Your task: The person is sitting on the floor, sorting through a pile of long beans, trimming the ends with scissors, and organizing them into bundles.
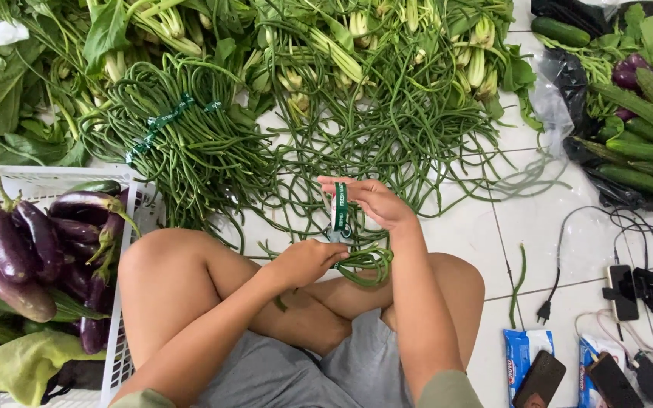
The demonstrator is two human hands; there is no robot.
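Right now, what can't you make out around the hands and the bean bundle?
Head view only:
- Left hand: fingers curl under, hiding the grip on the bean bundle.
- Right hand: fingertips hidden behind the green tape strip.
- Tape's lower end: too small, lost between the hands.
- White crate: cut off by the left edge.

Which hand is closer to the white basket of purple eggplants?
Left. The left hand grips bundled long beans nearer the white basket. The right hand holds green tape farther away.

Long beans (387, 113) lie on the floor (538, 227) ahead; basket (126, 227) of eggplants (32, 242) left, cucumbers (636, 151) and phones (621, 291) right.
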